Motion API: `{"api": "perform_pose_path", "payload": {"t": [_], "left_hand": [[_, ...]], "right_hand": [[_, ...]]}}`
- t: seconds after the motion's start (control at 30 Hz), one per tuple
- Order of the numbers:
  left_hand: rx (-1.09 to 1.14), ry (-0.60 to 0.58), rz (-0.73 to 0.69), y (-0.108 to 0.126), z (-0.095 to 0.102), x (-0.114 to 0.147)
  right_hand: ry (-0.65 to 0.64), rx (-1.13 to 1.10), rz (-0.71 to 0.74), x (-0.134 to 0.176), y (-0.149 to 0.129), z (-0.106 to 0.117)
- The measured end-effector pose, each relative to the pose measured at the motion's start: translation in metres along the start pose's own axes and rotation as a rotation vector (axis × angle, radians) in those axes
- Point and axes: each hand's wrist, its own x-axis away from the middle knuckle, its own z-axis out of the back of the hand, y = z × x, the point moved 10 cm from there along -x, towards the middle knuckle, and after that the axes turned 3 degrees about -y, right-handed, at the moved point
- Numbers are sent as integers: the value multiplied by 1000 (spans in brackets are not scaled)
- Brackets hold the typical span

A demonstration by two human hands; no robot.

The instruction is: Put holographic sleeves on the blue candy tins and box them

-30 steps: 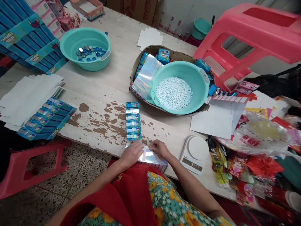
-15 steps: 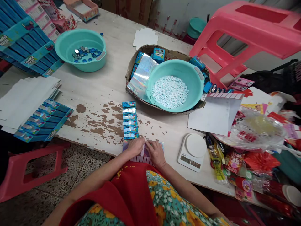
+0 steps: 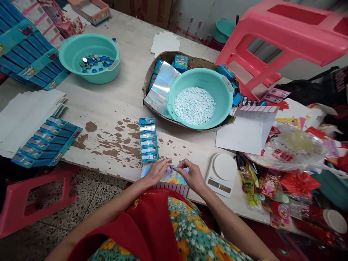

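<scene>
1. Left hand (image 3: 155, 173) and right hand (image 3: 191, 174) both pinch the holographic card (image 3: 171, 177) at the tabletop (image 3: 122, 101) near edge, fingers curled, wrists low.
2. Just beyond lies the row of blue packets (image 3: 148, 139).
3. Risk, in my judgement: a sliding card could nudge that row askew.

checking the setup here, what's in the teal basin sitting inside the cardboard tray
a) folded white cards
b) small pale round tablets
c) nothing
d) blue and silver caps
b: the teal basin in the cardboard tray holds a heap of small pale round tablets; the blue and silver caps lie in the other basin, further left on the table.
</scene>
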Motion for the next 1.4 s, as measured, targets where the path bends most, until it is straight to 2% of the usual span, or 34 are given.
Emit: {"api": "perform_pose_path", "payload": {"t": [0.1, 0.17, 0.23, 0.3, 0.4, 0.5, 0.57, 0.63, 0.7, 0.83, 1.03, 1.23, 1.4], "left_hand": [[270, -10, -3, 20, 9, 6], [318, -12, 77, 20, 19, 6], [322, 30, 138, 16, 39, 3], [251, 116, 145, 12, 73, -2], [47, 252, 126, 5, 136, -15], [-105, 306, 93, 0, 191, -37], [-184, 313, 65, -2, 215, -52], [-252, 317, 50, -5, 230, -65], [-292, 316, 51, -10, 237, -74], [-304, 293, 71, -21, 236, -83], [-248, 263, 71, -35, 238, -88], [-254, 249, 33, -30, 242, -86], [-189, 210, 61, -29, 243, -90]], "right_hand": [[-25, -136, -1, -15, -15, 4], [4, -188, 3, -28, -21, 2], [66, -225, 3, -46, -23, -5], [146, -237, 6, -70, -26, -16], [293, -172, 28, -113, -37, -33], [362, -44, 41, -158, -53, -48], [375, 45, 29, -184, -61, -55], [396, 134, 26, -200, -67, -59], [421, 218, 37, -208, -70, -63], [453, 307, 45, -211, -66, -71], [458, 245, 16, -215, -54, -74], [413, 114, -46, -221, -47, -68], [396, 156, -91, -225, -43, -71]]}}
